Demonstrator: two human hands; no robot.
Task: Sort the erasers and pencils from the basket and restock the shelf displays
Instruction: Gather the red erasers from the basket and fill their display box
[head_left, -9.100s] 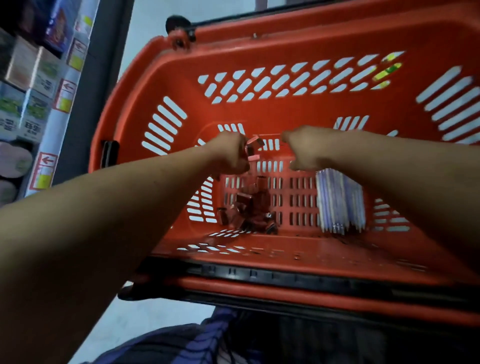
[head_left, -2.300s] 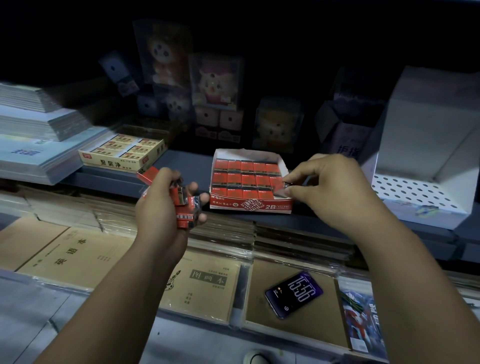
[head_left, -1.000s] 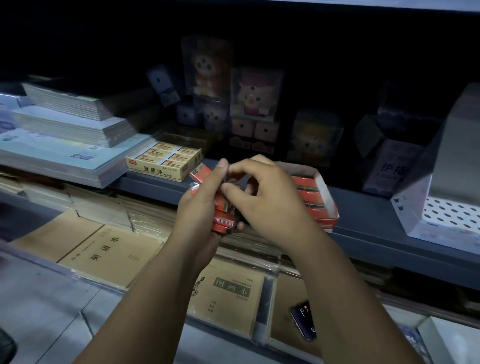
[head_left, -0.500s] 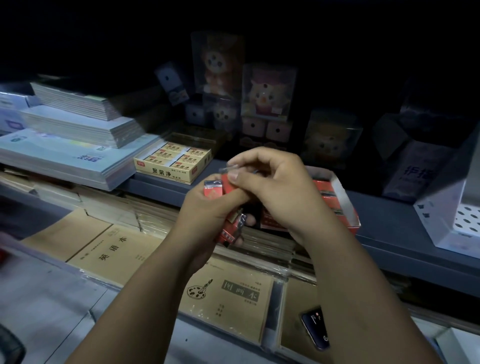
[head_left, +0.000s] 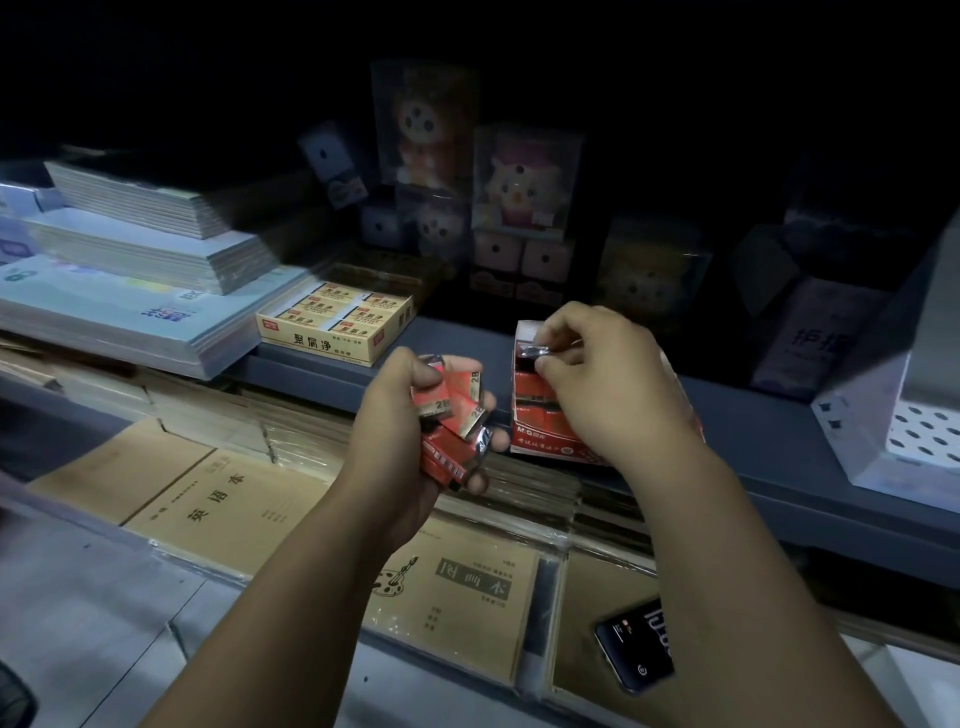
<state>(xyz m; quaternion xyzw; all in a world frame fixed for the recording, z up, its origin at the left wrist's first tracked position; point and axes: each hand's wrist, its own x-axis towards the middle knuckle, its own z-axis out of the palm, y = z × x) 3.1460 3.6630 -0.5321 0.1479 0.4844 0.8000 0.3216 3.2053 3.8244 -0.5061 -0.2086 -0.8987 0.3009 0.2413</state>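
Head camera: a person's left hand (head_left: 400, 415) grips a bunch of red erasers (head_left: 449, 402) before a dim shelf (head_left: 779, 431). The right hand (head_left: 608, 384) pinches a single eraser (head_left: 535, 351) between thumb and fingers just above the red display box (head_left: 540, 436) on that shelf. A yellow eraser box (head_left: 337, 327) sits to the left, and a phone (head_left: 636, 644) lies on notebooks (head_left: 234, 499) below.
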